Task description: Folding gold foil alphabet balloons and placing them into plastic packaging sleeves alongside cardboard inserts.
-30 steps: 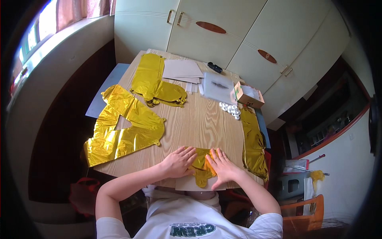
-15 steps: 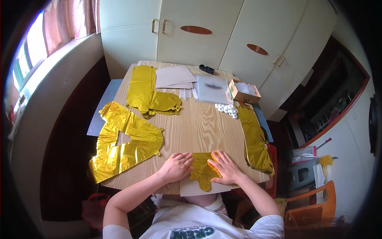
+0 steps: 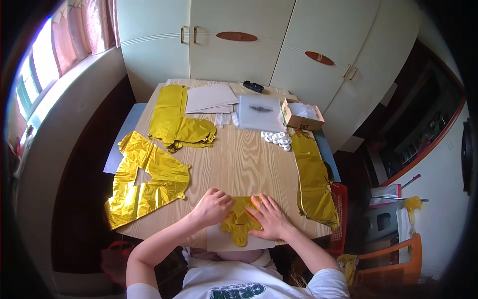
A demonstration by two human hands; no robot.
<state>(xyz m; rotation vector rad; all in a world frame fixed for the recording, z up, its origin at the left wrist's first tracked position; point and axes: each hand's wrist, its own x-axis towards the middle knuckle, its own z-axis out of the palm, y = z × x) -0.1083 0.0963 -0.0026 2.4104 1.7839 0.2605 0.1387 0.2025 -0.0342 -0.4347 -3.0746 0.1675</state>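
A folded gold foil balloon (image 3: 240, 224) lies on a piece of light card (image 3: 214, 240) at the table's near edge. My right hand (image 3: 270, 219) rests flat on the balloon's right side with fingers stretched out. At its upper left edge my left hand (image 3: 215, 205) is closed, knuckles up; its fingertips are hidden, so whether it grips anything does not show. Left of my hands an unfolded flat gold foil balloon (image 3: 164, 174) is spread out, with an opening in its middle.
Farther back lie a pile of gold foil balloons (image 3: 167, 117), grey cards (image 3: 211, 98), clear plastic bags (image 3: 259, 119) and a black object (image 3: 253, 86). A small box (image 3: 301, 122), white rolls (image 3: 279, 139) and folded gold foil (image 3: 312, 182) line the right side. A red basket (image 3: 339, 209) stands beside the table.
My left hand has gone from lying flat on the foil to curled and lifted at its edge. The right hand stays pressed on the foil. The whole view has shifted slightly.
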